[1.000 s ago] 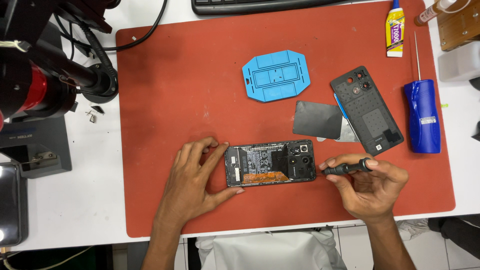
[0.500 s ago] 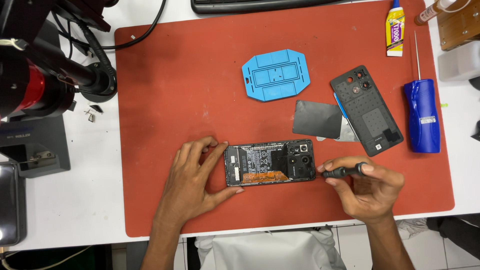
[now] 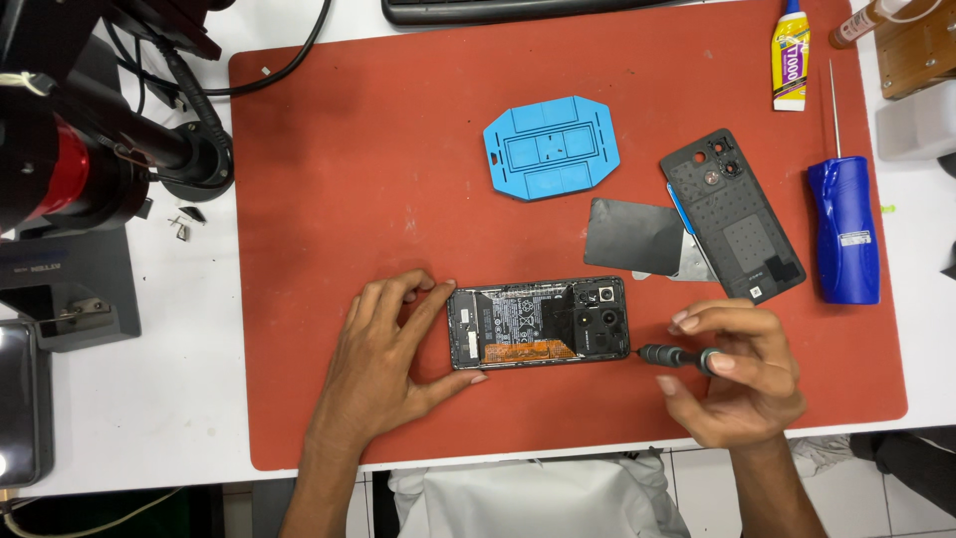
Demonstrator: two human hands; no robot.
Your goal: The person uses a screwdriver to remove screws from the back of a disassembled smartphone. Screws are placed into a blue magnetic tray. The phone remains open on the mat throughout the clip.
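Phone (image 3: pixel 538 324), back removed and internals exposed, lies flat at lower centre of the frame on the red mat (image 3: pixel 349 149). Left hand (image 3: pixel 383 364) braces its left end, thumb and fingers pinched on the edges. Right hand (image 3: pixel 737 374) holds a small black screwdriver (image 3: pixel 672 355) in closed fingertips, tip at the phone's lower right corner.

Risks, as judged: the tip could slip and score the board or orange flex; a loosened screw could roll off unseen; the brace could shift under pressure.

Count: one phone, one screwdriver, one detached back cover (image 3: pixel 732 214), one grey sheet (image 3: pixel 632 236), one blue fixture plate (image 3: pixel 551 147), one blue-handled tool (image 3: pixel 843 229), one glue tube (image 3: pixel 792 55).
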